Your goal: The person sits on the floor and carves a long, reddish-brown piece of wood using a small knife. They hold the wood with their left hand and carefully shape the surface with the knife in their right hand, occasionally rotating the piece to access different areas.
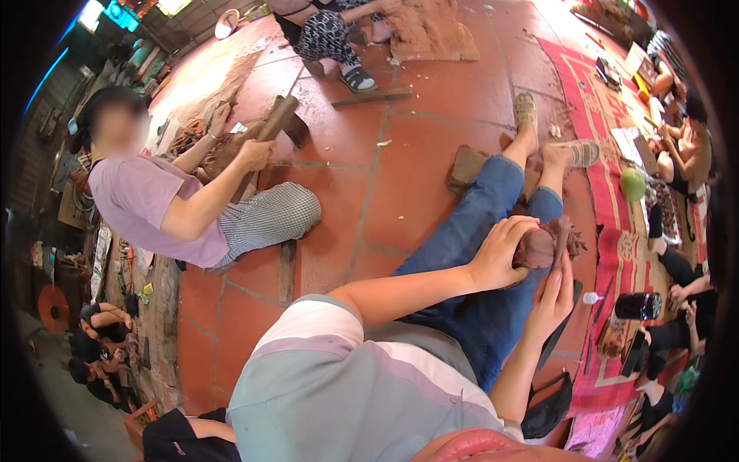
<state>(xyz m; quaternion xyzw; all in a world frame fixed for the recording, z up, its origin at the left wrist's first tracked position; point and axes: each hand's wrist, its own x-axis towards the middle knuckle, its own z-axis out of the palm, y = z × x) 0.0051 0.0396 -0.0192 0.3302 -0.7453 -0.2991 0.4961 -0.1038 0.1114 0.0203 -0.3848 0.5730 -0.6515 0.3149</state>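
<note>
A reddish-brown carved piece (538, 248), apparently wood, rests over my lap, with a rounded body and a jagged, branching far end. My left hand (502, 252) is wrapped round its left side, fingers over the top and thumb below. Close against its right side is my right hand (551, 296), fingers closed and pointing up along a narrow brown strip (563, 245). Whether that strip is part of the carving or a separate piece, I cannot tell. My legs in blue jeans (454, 231) stretch out beneath.
To the left, a co-worker (154, 185) in a pink shirt grips a long brown wooden piece (269, 123). Wooden blocks (465, 169) lie on the red tile floor (416, 146). A red patterned mat (608, 269) on the right bears a dark jar (638, 306) and a green round fruit (633, 184).
</note>
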